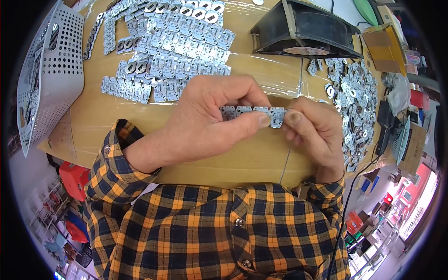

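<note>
My left hand (205,112) grips a short strip of small silvery-white circuit boards (277,117) between thumb and fingers, holding it level above the table in front of my chest. The thumb lies across the strip's front, and part of the strip is hidden behind it. At the strip's right end, my right hand (319,128) is closed in a pinch of thumb and forefinger. Whether a separate small piece or the strip's last edge is between those fingertips cannot be made out. Beyond my left hand, rows of similar board strips (186,44) lie side by side, some with round metal parts.
A white perforated basket (65,60) filled with parts stands at the left. At the back right is a black blower fan (322,32), beside an opened cardboard box (385,49). Loose small boards (357,102) are heaped right of my right hand. A black cable (357,179) hangs nearby.
</note>
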A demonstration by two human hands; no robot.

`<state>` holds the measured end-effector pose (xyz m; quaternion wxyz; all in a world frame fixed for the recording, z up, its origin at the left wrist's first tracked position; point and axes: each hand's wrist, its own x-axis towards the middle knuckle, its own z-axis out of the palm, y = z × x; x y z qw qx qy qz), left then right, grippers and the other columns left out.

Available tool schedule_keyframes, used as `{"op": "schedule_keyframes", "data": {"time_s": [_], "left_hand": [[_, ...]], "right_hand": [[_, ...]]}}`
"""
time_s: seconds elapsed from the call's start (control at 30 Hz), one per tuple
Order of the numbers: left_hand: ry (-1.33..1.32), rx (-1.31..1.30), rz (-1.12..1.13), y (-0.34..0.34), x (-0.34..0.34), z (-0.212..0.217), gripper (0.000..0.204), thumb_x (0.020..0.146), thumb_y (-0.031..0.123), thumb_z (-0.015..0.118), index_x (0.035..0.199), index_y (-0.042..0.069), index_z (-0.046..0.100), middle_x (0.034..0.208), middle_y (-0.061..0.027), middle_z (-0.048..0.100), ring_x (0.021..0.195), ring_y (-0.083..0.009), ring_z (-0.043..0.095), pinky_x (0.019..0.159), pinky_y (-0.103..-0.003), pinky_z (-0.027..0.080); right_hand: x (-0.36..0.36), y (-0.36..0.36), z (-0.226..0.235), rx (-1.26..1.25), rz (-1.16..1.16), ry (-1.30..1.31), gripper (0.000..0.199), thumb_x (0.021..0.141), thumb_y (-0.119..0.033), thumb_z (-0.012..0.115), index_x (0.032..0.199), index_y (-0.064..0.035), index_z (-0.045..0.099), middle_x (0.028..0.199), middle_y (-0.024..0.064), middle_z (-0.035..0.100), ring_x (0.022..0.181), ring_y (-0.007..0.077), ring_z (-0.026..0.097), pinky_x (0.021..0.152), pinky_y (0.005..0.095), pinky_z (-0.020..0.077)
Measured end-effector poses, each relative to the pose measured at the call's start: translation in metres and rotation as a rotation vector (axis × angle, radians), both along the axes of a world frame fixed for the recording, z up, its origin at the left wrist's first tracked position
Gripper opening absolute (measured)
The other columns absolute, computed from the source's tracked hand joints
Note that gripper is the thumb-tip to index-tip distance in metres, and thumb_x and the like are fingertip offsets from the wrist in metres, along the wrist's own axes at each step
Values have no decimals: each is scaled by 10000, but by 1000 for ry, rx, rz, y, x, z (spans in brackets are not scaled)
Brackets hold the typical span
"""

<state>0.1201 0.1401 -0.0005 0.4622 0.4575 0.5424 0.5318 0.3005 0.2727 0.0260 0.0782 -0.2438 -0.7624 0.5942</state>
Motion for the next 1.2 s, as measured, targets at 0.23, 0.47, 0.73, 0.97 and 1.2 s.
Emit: {"op": "schedule_keyframes", "data": {"time_s": [0.23,0.47,0.73,0.97,1.2], "left_hand": [[-105,-35,22,1,4,0,83,872,42,670,925,-16,642,723,-17,642,599,-37,592,528,-172,443],[-496,-116,-10,0,4,5,142,886,86,693,929,-9,598,732,-51,659,569,-54,606,441,-161,383],[-251,73,111,-1,4,-2,128,891,40,646,992,-27,603,846,-106,669,646,-83,635,495,-193,435],[453,397,134,1,5,-9,236,756,-102,647,984,-41,633,857,-136,662,703,-210,658,591,-264,498],[466,435,158,2,7,-8,268,725,-148,643,971,-41,630,838,-144,656,685,-227,649,573,-273,498]], "right_hand": [[-1,-1,-5,203,113,26,177,939,-127,605,814,-2,592,606,53,538,510,153,531,495,287,402],[6,1,-6,-633,-15,25,234,973,-174,562,814,-4,589,609,42,562,414,94,446,403,241,363],[-8,-12,-15,-715,-208,144,278,998,-181,481,783,-5,497,560,42,473,376,63,354,333,233,322],[-5,-12,-17,-360,-195,86,265,989,-175,508,776,-17,514,562,17,499,418,55,394,398,206,329],[-5,-14,-13,-295,-200,63,263,990,-190,518,787,-22,536,559,-10,493,433,28,388,409,190,300]]}}
